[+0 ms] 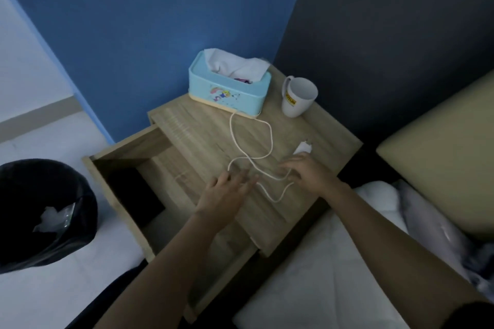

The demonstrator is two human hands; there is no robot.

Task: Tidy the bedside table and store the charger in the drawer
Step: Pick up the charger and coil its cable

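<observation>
Charger cable [270, 139] lies in loose white loops on the tabletop [331, 131], running from the foot of the tissue box [230, 93] down towards the near edge, with its plug [303, 147] at the right end; nothing of it is in the drawer [125, 153] yet, which stands pulled out on the left.

The left hand [227, 191] rests flat beside a loop, fingers straight and slightly spread. The right hand [307, 172] is curled down over the cable just below the plug; blur hides whether its fingers pinch it.

Gathering could go wrong in a few ways, I judge. A loop left trailing could hang over the drawer's wall and be caught on closing. The far end by the tissue box may snag and drag the box. A quick lift of the plug could swing it against the mug [298, 97].

The surface is pale wood grain. A black-lined bin [45, 211] stands on the floor at left, a blue wall [133, 21] rises behind, and a white bed [320, 262] sits at right.
</observation>
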